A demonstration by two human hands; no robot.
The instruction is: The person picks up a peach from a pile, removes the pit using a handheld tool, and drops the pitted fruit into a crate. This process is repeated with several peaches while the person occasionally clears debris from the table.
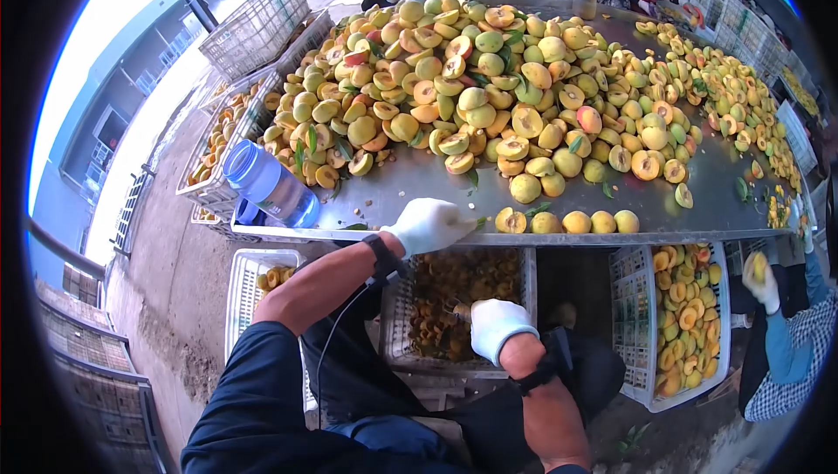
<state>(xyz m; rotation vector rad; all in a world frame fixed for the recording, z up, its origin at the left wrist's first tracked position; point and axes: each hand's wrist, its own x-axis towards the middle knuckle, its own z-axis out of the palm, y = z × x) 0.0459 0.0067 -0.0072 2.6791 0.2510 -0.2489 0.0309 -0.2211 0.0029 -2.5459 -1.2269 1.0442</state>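
Halved fruit (511, 222), on table (393, 193), near left fingers (456, 222)

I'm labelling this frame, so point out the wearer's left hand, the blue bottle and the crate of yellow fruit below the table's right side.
Left hand (429, 226): head view, middle of the hand.
Blue bottle (273, 186): head view, middle of its body.
Crate (632, 321): head view, its left wall.

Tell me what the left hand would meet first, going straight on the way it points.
The left hand would probably meet the cut fruit at the front of the metal table, past a small greenish bit that it may be holding; depth is unclear.
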